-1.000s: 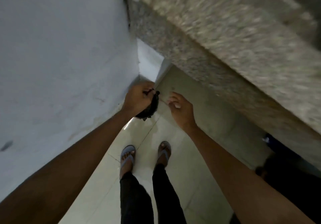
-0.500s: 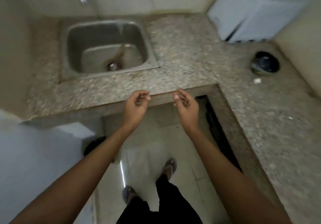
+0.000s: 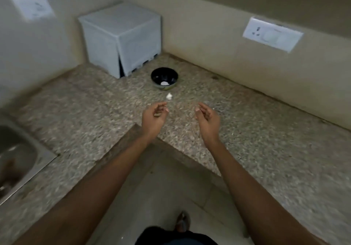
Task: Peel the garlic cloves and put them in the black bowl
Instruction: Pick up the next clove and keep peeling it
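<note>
Neither hand had hold of anything: the left hand and the right hand hung palm-inward over the counter edge with fingers loosely curled and nothing between them, a posture that read as a reach about to begin rather than a grasp. Ahead of the left fingertips, apart from them, a small white garlic clove lay on the speckled stone counter; whether its skin was on could not be told, though its lying loose outside the bowl suggested it was the one to be peeled. Just beyond it stood the black bowl, upright, with one pale piece at its bottom, probably a clove already peeled and dropped in. Clove and bowl sat near each other, which kept the transfer short. Behind the bowl, in the corner, stood a white plastic box. A wall socket was set in the wall to the right, and a steel sink lay at the far left.
</note>
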